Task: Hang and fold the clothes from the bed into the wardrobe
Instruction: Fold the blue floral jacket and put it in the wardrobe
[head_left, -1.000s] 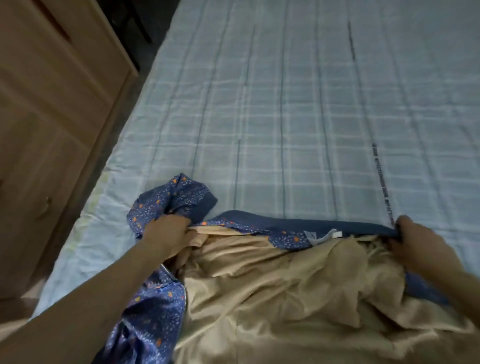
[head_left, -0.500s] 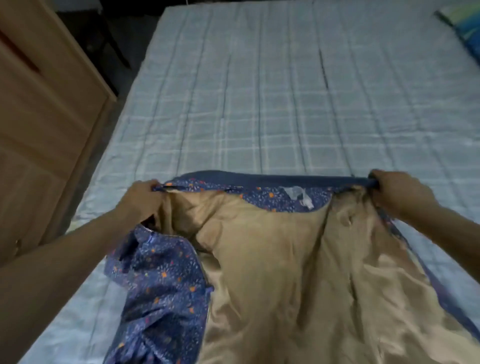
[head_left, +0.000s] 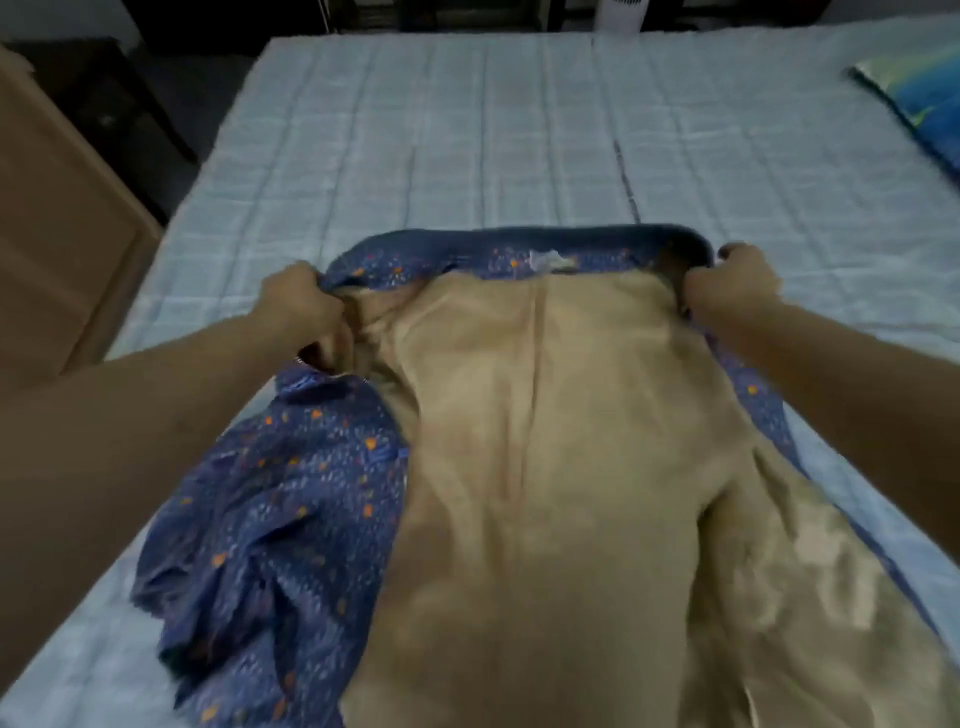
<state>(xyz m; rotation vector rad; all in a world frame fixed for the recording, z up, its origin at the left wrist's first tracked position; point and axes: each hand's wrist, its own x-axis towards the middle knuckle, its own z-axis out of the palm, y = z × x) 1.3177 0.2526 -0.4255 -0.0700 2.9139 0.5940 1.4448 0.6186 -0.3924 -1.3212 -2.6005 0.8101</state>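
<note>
Wood cabinet (head_left: 62, 249): far left, beside bed.
Left hand (head_left: 298, 306): fingers curled, gripping jacket's left shoulder.
Jacket (head_left: 545, 467): blue speckled shell, tan lining up (white tag at collar), spread open on bed (head_left: 467, 130).
Right hand (head_left: 732, 283): fingers curled, gripping right shoulder at collar.
Pillow (head_left: 924, 98): far right, blue-green.

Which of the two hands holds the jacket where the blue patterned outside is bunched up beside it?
The left hand: the blue patterned jacket with tan lining bunches below it, while below the right hand mostly lining shows.
</note>
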